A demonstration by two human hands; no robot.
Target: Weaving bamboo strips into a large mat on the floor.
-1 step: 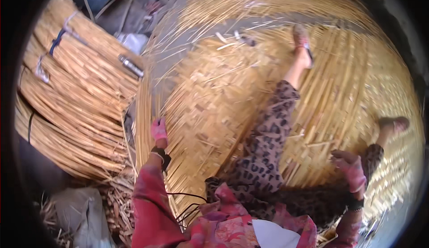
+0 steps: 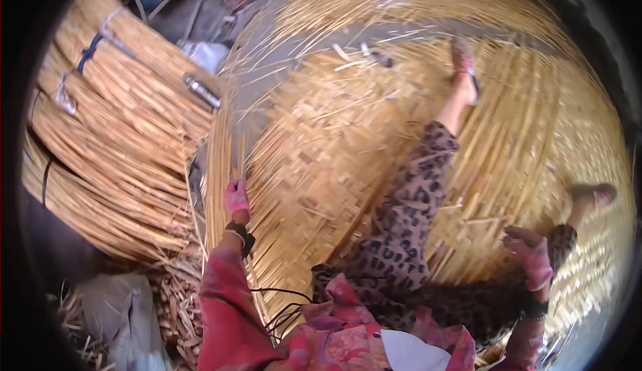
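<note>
My left hand [image 2: 237, 197], in a pink fingerless glove, is closed at the left edge of a woven mat. Thin, split reed strips [image 2: 235, 150] stand out from its fist. Beneath my stretched leg lies the large golden mat [image 2: 328, 137], plaited in its left part. Long straight strips [image 2: 515, 124] run over its right part. My right hand [image 2: 531, 254], gloved in the same pink, hovers or rests beside my bent right knee. Its fingers are apart, with nothing seen in them.
Tied bundles of reeds [image 2: 120, 124] lie at the left, with a metal flask [image 2: 200, 90] on them. A grey sack [image 2: 124, 317] sits among reed scraps [image 2: 177, 297] at the lower left. More loose strips [image 2: 401, 0] spread at the far side. My shoe [image 2: 463, 57] presses on the mat.
The whole scene has shifted slightly right and down in the picture. Both hands keep nearly the same pose.
</note>
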